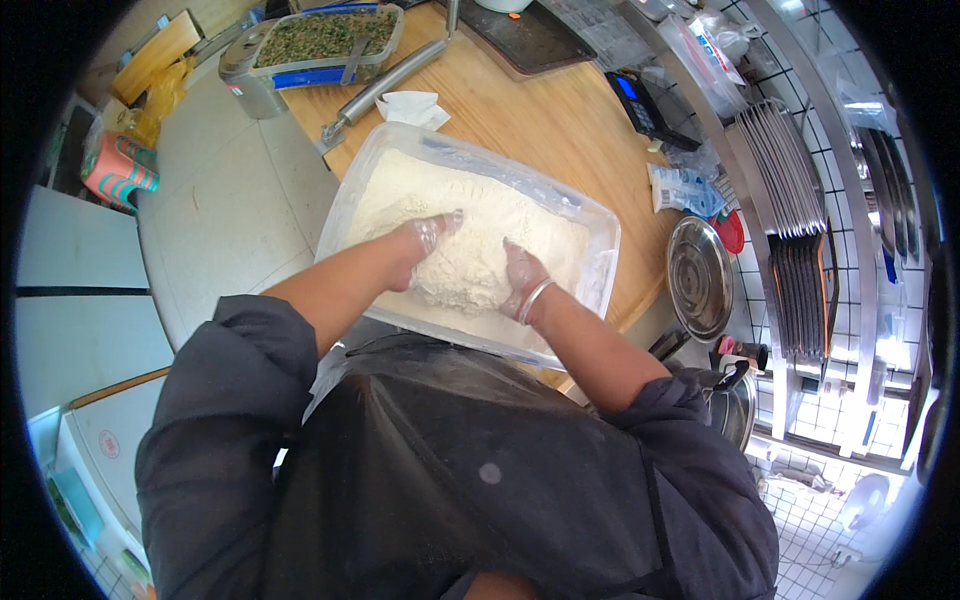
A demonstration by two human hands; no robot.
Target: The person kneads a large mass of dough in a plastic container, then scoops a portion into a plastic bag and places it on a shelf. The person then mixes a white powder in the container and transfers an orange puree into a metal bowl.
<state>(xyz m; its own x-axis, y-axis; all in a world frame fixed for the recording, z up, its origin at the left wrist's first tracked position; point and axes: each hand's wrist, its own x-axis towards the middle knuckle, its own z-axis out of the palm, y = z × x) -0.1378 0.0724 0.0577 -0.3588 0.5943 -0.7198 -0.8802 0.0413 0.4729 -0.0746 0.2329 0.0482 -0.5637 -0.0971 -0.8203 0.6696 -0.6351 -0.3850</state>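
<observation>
A large translucent plastic tub [611,247] full of pale flour [472,187] stands at the near edge of a wooden table. Both my hands are inside it, coated with flour. My left hand [429,244] lies at the left of a crumbly heap [461,277], its fingers partly in the flour. At the heap's right side is my right hand [523,276], with a pale bangle on the wrist and the fingertips towards the heap. Whether either hand grips any flour cannot be made out, as the palms and some fingers are hidden.
Beyond the tub lie a white cloth [414,110] and a metal rolling pin [394,79]. A container of chopped greens [322,37] stands at the back left, a dark baking tray [525,37] at the back. On the right are a digital scale [651,112], a round metal lid [699,279] and racked trays [784,169].
</observation>
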